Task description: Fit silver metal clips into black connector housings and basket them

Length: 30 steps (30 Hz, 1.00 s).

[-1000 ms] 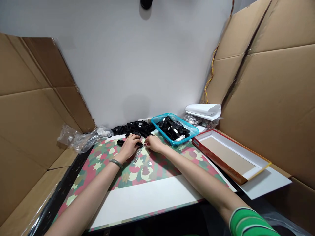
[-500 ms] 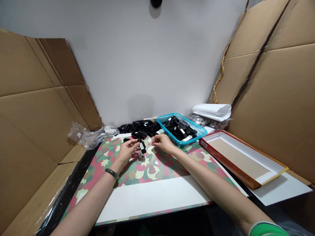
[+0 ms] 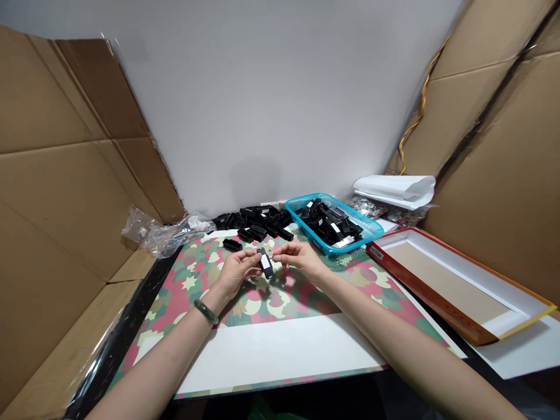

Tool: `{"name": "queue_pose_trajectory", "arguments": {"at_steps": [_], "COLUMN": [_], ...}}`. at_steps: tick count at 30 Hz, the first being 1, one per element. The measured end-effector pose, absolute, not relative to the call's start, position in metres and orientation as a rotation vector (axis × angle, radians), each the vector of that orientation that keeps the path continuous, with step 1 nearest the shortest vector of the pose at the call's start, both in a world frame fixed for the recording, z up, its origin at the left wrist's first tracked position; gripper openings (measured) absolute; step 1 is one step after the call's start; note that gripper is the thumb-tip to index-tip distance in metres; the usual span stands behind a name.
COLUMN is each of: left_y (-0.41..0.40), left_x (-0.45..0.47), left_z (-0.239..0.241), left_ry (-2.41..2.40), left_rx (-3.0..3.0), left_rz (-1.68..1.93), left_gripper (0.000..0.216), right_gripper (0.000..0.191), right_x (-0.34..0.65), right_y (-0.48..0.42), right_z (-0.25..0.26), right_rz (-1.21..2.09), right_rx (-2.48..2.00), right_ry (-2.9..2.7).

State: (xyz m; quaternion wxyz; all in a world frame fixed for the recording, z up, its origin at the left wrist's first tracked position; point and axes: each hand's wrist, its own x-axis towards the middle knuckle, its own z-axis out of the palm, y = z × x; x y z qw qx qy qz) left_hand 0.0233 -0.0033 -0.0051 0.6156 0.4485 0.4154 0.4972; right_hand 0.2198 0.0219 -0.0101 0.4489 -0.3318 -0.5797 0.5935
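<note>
My left hand (image 3: 238, 271) pinches a small black plastic part with a white label (image 3: 266, 263) by its left side, above the camouflage-patterned sheet (image 3: 192, 286). Close to the part's right edge, the fingers of my right hand (image 3: 301, 259) are pressed together. Whatever lies between those fingertips is too small to make out. Some small shiny bits lie on the sheet under the hands, partly hidden. One more black part (image 3: 233, 245) rests on the sheet just beyond my left hand.
A heap of black parts (image 3: 258, 224) lies along the wall, beside a blue plastic basket (image 3: 331, 252) holding more. Clear plastic bags (image 3: 157, 236) are at the left. An open red-edged box lid (image 3: 437, 297) lies right, below rolled white sheets (image 3: 394, 189). Cardboard walls flank the table.
The black part in my left hand is turned so its white label now shows more fully. My right hand has come closer to it. The whole view has shifted slightly.
</note>
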Motion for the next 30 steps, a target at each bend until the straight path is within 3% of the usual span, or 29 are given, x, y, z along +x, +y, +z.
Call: {"name": "queue_pose_trajectory", "arguments": {"at_steps": [19, 30], "left_y": [-0.004, -0.007], "left_x": [0.020, 0.019], "left_z": [-0.006, -0.010], "left_ry": [0.940, 1.026], "left_rx": [1.018, 1.442], "left_rz": [1.194, 1.105], "left_gripper": [0.041, 0.037], "right_gripper": [0.027, 0.023], "right_x": [0.218, 0.219], "right_y": [0.023, 0.019], "right_z": [-0.016, -0.009], "right_rz": [1.437, 1.444], "right_rx": [-0.863, -0.907], "right_ry": [-1.290, -1.236]}}
